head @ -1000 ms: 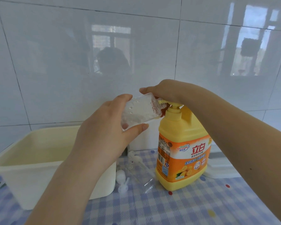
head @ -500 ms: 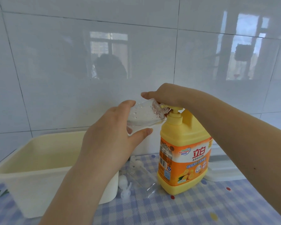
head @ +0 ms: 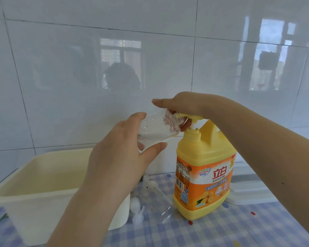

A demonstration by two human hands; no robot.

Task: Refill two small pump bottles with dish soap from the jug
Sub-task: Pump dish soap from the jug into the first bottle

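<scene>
left hand (head: pixel 114 157) clamps small clear plastic bottle (head: pixel 155 129), tilted at spout | right hand (head: pixel 182 106) flat, fingers straight, atop yellow pump jug (head: pixel 203 168) on bench | bottle light, likely slippery; hold mid-body

both forearms are bare to the frame's edge, with no sleeves, watch, rings or gloves. the left hand (head: pixel 118 154) has short, unpainted nails. the right hand (head: pixel 181 104) leads back to a forearm bearing two small dark moles.

Yellow jug (head: pixel 202 157), orange label; blue-checked tablecloth (head: pixel 212 232); cream tub (head: pixel 43 177)
</scene>
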